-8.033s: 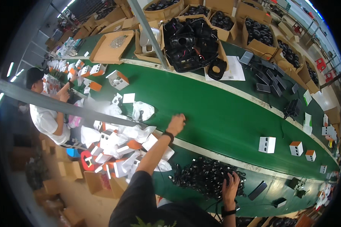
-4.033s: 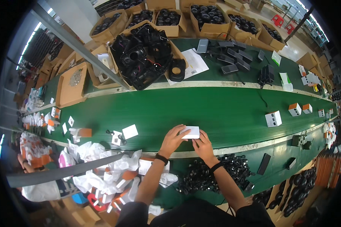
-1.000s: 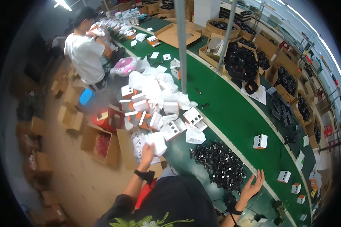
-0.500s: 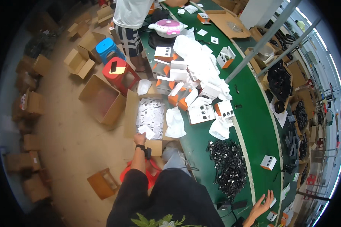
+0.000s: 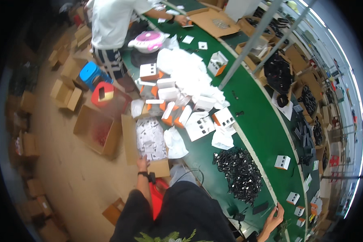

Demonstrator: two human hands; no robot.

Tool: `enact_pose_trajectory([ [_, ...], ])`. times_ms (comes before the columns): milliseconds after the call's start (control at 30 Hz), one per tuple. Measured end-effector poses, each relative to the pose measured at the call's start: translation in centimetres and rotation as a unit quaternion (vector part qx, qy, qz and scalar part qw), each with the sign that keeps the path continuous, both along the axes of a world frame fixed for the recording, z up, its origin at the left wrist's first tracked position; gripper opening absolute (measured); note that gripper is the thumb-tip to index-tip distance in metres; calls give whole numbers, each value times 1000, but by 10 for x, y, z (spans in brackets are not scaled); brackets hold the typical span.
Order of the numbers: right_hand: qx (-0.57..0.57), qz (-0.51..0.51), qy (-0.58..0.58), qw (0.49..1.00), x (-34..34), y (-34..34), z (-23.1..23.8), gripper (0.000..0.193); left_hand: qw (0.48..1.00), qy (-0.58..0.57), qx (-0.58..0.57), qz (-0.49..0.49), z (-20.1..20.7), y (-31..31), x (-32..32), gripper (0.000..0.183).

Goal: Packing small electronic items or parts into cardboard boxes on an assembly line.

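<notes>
My left hand [image 5: 142, 163], with a dark band on its wrist, is at the near edge of an open cardboard box [image 5: 129, 139]. White folded leaflets [image 5: 151, 139] with small dark prints fill this box. The left fingers look apart, and I see nothing held in them. At the lower right, my right hand [image 5: 273, 219] hovers by the pale rail along the green belt, its fingers loosely bent and nothing visible in them. A heap of black cables [image 5: 240, 175] lies on the green table between my hands.
White-and-orange boxes [image 5: 199, 128] and white bags [image 5: 185, 72] crowd the table ahead. Small boxes [image 5: 282, 162] stand on the green belt [image 5: 262, 117]. A person [image 5: 111, 28] reaches across at the far end. Open cartons [image 5: 97, 131] and a red stool [image 5: 105, 94] stand left.
The leaflet that was in my left hand no longer shows there. My right hand's fingers have bent. The view has turned, and the other person's arm now reaches over the belt.
</notes>
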State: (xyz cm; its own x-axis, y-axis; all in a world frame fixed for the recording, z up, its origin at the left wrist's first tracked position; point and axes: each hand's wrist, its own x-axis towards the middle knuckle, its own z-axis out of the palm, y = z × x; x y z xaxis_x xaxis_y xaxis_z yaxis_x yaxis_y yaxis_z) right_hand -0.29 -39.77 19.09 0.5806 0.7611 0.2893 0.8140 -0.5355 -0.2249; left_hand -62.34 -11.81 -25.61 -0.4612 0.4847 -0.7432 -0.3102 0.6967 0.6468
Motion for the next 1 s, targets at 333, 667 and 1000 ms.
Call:
enact_pose_trajectory([
  [333, 113, -69, 152, 979, 5, -46, -30, 26, 988, -3, 47, -147, 103, 32, 43, 86],
  [667, -25, -5, 291, 956, -3, -74, -51, 31, 923, 156, 175, -304, 72, 111, 186, 99],
  [1000, 25, -79, 279, 957, 16, -81, -65, 28, 683, 504, 147, -508, 155, 102, 275, 49],
])
